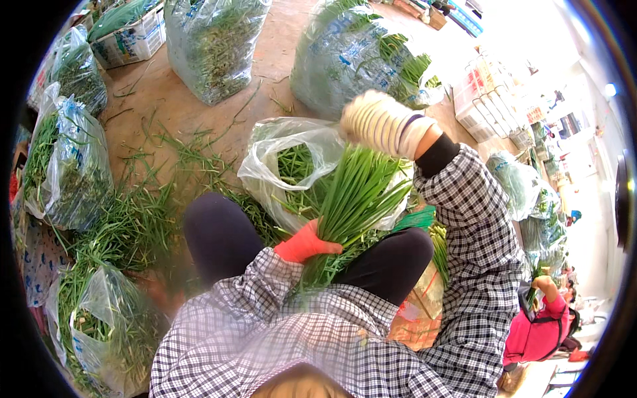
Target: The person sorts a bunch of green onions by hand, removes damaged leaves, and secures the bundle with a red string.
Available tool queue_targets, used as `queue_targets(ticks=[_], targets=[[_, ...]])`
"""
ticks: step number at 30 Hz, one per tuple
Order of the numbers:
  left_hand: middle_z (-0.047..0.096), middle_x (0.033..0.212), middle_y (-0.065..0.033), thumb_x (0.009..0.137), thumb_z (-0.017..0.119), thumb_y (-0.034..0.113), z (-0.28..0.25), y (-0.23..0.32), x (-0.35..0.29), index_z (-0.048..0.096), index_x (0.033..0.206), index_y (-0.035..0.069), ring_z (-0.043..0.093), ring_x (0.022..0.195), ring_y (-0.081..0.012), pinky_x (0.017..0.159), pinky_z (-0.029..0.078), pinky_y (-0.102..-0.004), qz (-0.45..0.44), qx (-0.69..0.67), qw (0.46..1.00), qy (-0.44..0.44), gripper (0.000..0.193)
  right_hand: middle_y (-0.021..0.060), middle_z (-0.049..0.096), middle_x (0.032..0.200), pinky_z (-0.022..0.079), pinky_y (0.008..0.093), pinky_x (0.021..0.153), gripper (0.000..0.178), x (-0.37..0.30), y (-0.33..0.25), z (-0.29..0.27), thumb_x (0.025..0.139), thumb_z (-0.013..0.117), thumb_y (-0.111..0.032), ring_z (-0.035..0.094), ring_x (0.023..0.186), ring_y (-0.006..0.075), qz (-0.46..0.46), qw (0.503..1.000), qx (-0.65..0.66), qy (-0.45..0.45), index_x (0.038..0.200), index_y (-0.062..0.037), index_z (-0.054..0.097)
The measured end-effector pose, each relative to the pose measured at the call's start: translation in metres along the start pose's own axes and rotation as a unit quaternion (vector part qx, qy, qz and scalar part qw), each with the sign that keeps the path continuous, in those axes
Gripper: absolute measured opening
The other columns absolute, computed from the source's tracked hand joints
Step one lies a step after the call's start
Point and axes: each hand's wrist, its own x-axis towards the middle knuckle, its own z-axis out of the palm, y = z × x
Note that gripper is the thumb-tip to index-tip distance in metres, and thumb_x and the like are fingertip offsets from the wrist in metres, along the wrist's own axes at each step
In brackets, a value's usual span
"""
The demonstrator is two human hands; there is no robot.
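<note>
My left hand (303,245), in a red glove, is closed round the lower end of a bunch of garlic chives (363,196) between my knees. The long flat green leaves fan up and to the right. My right hand (379,125), in a cream knitted glove with dark stripes, is raised just beyond the leaf tips. Motion blurs its fingers, so I cannot make out whether it holds anything. Behind the bunch, an open clear plastic bag (263,166) has more greens inside. Loose green leaves (323,266) hang below my left hand.
Large plastic bags of greens stand ahead (215,50), ahead right (338,60) and at left (83,159). Loose leaves (126,229) are heaped on the floor at left. White crates (488,99) stand at right. A person in a pink top (537,328) is at the lower right.
</note>
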Motion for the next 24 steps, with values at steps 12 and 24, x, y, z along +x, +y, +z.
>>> queue_targets(ticks=[12,24], targets=[[0.057,0.128,-0.008,0.071,0.073,-0.005,-0.004,0.002,0.001,0.049,0.132,0.005,0.049,0.121,-0.0168,0.098,0.042,-0.0319,-0.013,-0.016,1.0,-0.021,0.066,0.0143,0.065,0.108,0.052,0.0343,0.084,0.047,-0.04,0.055,-0.136,0.083,0.065,-0.036,0.064,0.096,0.0249,0.165,0.913,0.052,0.369,0.117,-0.0028,0.058],[0.057,0.126,-0.0087,0.068,0.071,-0.004,0.007,0.013,-0.001,0.047,0.134,0.006,0.051,0.115,-0.0172,0.083,0.05,-0.0315,0.031,0.007,0.997,-0.073,0.071,0.0093,0.069,0.088,0.049,0.0328,0.075,0.024,-0.018,0.027,0.046,0.08,0.068,-0.013,0.063,0.083,0.0189,0.004,0.841,0.537,0.069,0.1,0.0003,0.066]])
